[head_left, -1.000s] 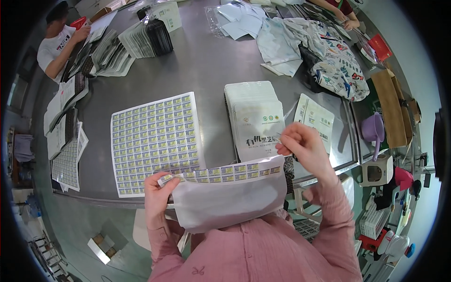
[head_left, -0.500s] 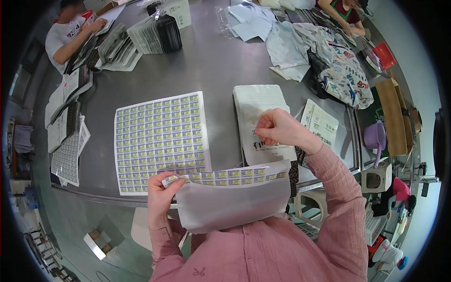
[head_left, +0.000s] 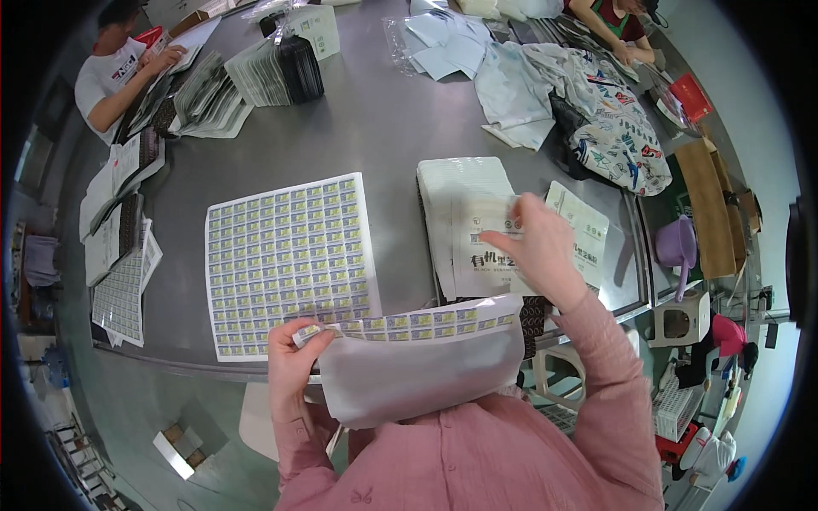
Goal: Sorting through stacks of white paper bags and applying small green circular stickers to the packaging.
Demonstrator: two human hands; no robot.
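"What has the left hand (head_left: 294,353) got?"
"I see its fingers pinching the sheet (head_left: 422,368) by its left end, at the near edge of the desk (head_left: 392,132)."
"And the right hand (head_left: 547,247)?"
"Thumb and fingers spread over the pouch (head_left: 479,262); touching, I can't tell. A small label (head_left: 475,239) shows by the thumb."

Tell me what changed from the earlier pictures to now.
The right hand moved left, then back right, seemingly letting go of the small sticker, which now shows on the top pouch; that pouch sits farther right on its stack. The left hand still holds the curled sticker sheet; the flat sheet stayed put.
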